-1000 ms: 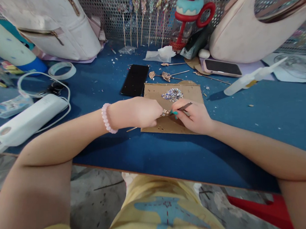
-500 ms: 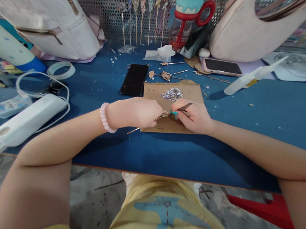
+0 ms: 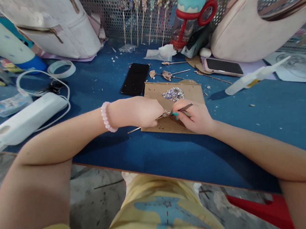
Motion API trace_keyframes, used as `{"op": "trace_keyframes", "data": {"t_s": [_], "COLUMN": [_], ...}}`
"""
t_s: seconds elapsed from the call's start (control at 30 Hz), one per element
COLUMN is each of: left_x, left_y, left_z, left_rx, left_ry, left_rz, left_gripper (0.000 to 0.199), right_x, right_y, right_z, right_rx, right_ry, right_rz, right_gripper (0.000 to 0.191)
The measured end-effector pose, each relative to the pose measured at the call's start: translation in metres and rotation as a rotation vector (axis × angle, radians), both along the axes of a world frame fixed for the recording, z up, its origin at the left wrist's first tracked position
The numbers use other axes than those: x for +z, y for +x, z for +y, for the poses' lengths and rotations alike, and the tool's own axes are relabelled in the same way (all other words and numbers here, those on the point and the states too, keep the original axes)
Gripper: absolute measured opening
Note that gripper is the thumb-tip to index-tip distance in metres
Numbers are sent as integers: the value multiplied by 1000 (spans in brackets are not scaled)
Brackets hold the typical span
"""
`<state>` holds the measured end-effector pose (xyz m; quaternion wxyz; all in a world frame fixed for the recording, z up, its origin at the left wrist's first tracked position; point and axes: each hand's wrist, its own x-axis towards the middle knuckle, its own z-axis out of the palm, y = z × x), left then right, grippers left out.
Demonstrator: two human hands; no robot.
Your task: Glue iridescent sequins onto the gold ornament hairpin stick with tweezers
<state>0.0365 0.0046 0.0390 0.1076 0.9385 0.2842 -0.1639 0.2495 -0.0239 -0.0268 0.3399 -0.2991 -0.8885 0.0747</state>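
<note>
Hardly moved since earlier, a shiny pin (image 3: 166, 113) is held over cardboard (image 3: 154, 89) by the left hand (image 3: 146, 111) and seemingly worked on with a thin tool (image 3: 186, 107) pinched in the right hand (image 3: 197, 116), so keeping still seems needed next.

The cardboard sheet (image 3: 154, 92) looks matt, the stones (image 3: 173, 94) glittery, the ornament (image 3: 166, 113) shiny metal, the slim tool (image 3: 186, 107) smooth and metallic, the black phone (image 3: 135, 78) glossy, the surface (image 3: 144, 148) matt
</note>
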Motion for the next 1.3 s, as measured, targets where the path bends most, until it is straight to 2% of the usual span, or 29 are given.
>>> {"op": "trace_keyframes", "data": {"t_s": [0.27,0.67,0.97,1.3], "left_x": [-2,-3,-2,-8], "left_y": [0,-2,-1,-5], "left_z": [0,-1,-3,1], "left_rx": [-1,-68,-82,-94], "left_ry": [8,39,80,57], "left_rz": [11,-54,-23,-79], "left_gripper": [22,16,18,18], "right_x": [0,0,1,0], "right_y": [0,-1,0,2], "right_z": [1,1,2,5], "right_rx": [8,4,-27,-39], "right_ry": [48,-4,-113,-226], "right_rz": [-2,-2,-6,52], "right_gripper": [14,14,14,10]}}
